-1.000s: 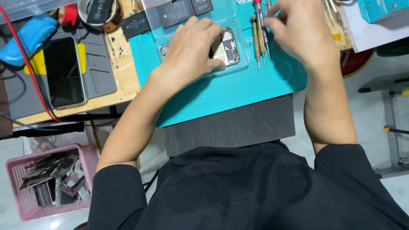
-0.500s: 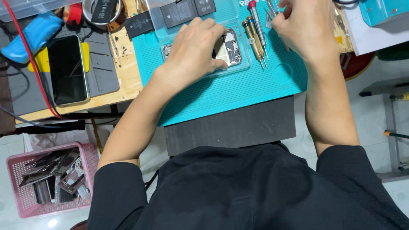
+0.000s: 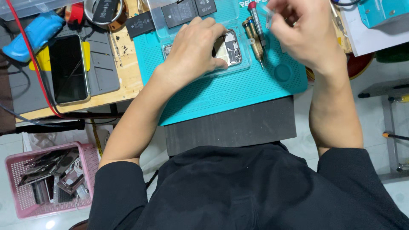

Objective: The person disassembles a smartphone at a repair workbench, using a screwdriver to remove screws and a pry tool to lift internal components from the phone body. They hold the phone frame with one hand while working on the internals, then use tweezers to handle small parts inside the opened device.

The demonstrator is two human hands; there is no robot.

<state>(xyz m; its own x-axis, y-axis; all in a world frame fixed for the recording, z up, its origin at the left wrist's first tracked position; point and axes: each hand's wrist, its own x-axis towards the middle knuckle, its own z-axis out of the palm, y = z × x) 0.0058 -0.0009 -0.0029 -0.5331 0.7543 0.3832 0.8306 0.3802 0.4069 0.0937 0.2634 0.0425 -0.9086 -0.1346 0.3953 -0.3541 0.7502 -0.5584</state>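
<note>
From the head camera looking down, the left hand (image 3: 194,53) lies spread over an opened phone (image 3: 228,47) at the upper middle of the frame, fingers curled round its edges and thumb pressed at its lower right corner, pinning it on the teal work mat (image 3: 230,91). The phone's back is off and its inner boards show, so the opening-up looks already done, while whatever is being worked on inside seems, to my eye, unfinished — no cover lies back on it. The right hand (image 3: 304,36), up at the top right, is bunched with fingertips pinched together; it may have hold of something small and pale, but the blur there means I cannot tell what, or whether it holds anything at all. Just beside the phone to the right lie brass-handled screwdrivers (image 3: 255,40), one with a red cap. Black battery cells (image 3: 179,12) rest along the top edge, partly cut off. At the upper left a second, intact smartphone (image 3: 68,68) lies face up on a grey mat, with a red cable (image 3: 32,64) crossing near it and a roll of tape (image 3: 104,12) above. At the lower left a pink basket (image 3: 19,204) holds stripped phone parts — hard to sort out. The hand hides most of the opened phone.
</note>
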